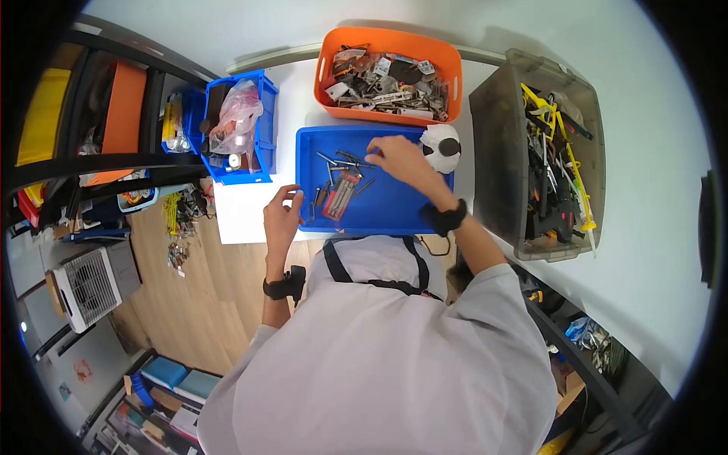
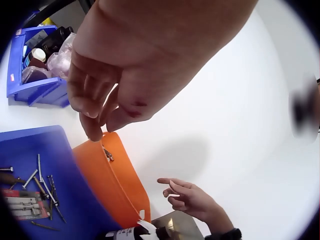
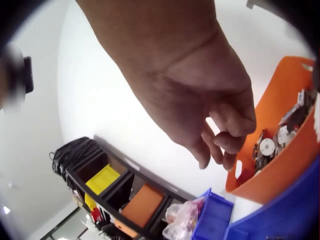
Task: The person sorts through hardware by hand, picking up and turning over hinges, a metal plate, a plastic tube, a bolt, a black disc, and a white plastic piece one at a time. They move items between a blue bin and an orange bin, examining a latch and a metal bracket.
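A shallow blue tray (image 1: 394, 216) holds several long bolts and thin metal pieces (image 1: 350, 161). Among them lies a red-and-clear packet of metal rods (image 1: 340, 196). My left hand (image 1: 282, 218) hovers by the tray's left edge, its fingers loosely bent with nothing between them. Over the right part of the tray is my right hand (image 1: 406, 161), raised above the metal pieces. The right wrist view shows that hand (image 3: 210, 100) with relaxed, partly curled fingers and no object in them. Both hands wear a black wrist strap.
Behind the tray stands an orange bin (image 1: 388, 114) full of mixed hardware. A white-and-black object (image 1: 441, 149) sits at the tray's upper right corner. At right is a tall grey tub (image 1: 497, 152) of tools; at left, a blue bin (image 1: 265, 125) with a plastic bag (image 1: 238, 117).
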Motion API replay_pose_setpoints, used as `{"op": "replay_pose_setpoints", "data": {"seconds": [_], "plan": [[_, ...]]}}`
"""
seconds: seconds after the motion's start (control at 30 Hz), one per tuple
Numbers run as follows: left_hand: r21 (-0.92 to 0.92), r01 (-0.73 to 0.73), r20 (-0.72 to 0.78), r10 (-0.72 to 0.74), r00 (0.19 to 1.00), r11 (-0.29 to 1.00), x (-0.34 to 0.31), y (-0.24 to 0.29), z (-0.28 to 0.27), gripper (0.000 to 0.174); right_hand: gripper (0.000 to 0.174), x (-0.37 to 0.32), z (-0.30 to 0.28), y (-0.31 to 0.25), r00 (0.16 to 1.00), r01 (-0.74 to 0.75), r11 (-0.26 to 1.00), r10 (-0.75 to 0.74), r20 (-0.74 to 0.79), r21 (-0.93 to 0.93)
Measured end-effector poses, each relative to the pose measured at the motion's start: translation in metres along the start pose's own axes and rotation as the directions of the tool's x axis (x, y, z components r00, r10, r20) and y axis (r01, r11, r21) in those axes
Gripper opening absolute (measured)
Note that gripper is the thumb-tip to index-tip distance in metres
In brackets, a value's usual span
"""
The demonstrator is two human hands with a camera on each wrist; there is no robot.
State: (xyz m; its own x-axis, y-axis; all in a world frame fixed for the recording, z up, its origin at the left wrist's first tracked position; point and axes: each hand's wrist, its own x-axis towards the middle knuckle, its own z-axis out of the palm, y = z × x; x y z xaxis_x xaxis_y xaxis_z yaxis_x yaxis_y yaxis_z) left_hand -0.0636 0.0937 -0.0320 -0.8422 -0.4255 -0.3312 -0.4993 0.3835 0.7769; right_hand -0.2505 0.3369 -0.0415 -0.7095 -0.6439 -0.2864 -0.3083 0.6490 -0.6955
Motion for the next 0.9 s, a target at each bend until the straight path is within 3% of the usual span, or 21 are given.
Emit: {"op": "replay_pose_setpoints", "data": {"seconds": [0.23, 0.43, 0.63, 0.73, 0.8, 0.83, 0.9], "plan": [[0.005, 0.047, -0.028, -0.047, 0.999, 0.999, -0.016, -0.004, -0.012, 0.026, 0.028, 0.033, 0.112, 0.066, 0.989, -0.147, 0.944, 0.131, -0.074, -0.294], [-0.056, 0.052, -0.059, -0.055, 0.997, 0.997, -0.026, -0.016, -0.021, 0.027, 0.034, 0.041, 0.150, 0.089, 0.981, -0.168, 0.915, 0.119, -0.154, -0.366], [-0.058, 0.067, -0.059, -0.070, 0.996, 0.996, -0.030, -0.019, -0.028, 0.027, 0.026, 0.041, 0.164, 0.106, 0.990, -0.115, 0.885, 0.066, -0.122, -0.451], [-0.053, 0.059, -0.042, -0.061, 0.997, 0.997, -0.027, -0.019, -0.029, 0.027, 0.019, 0.026, 0.139, 0.090, 0.995, -0.092, 0.900, 0.097, -0.008, -0.427], [-0.067, 0.051, -0.006, -0.052, 0.999, 0.996, -0.025, -0.017, -0.028, 0.027, 0.017, 0.011, 0.109, 0.064, 0.996, -0.007, 0.987, 0.021, 0.085, -0.160], [-0.068, 0.004, 0.035, -0.002, 0.999, 0.998, -0.023, -0.015, -0.028, 0.027, 0.017, 0.005, 0.096, 0.049, 0.996, 0.002, 0.987, 0.013, 0.088, -0.162], [-0.064, -0.072, 0.098, 0.078, 0.992, 0.995, -0.019, -0.009, -0.027, 0.030, 0.019, -0.005, 0.076, 0.016, 0.989, 0.008, 0.999, -0.014, 0.148, 0.046]]}}
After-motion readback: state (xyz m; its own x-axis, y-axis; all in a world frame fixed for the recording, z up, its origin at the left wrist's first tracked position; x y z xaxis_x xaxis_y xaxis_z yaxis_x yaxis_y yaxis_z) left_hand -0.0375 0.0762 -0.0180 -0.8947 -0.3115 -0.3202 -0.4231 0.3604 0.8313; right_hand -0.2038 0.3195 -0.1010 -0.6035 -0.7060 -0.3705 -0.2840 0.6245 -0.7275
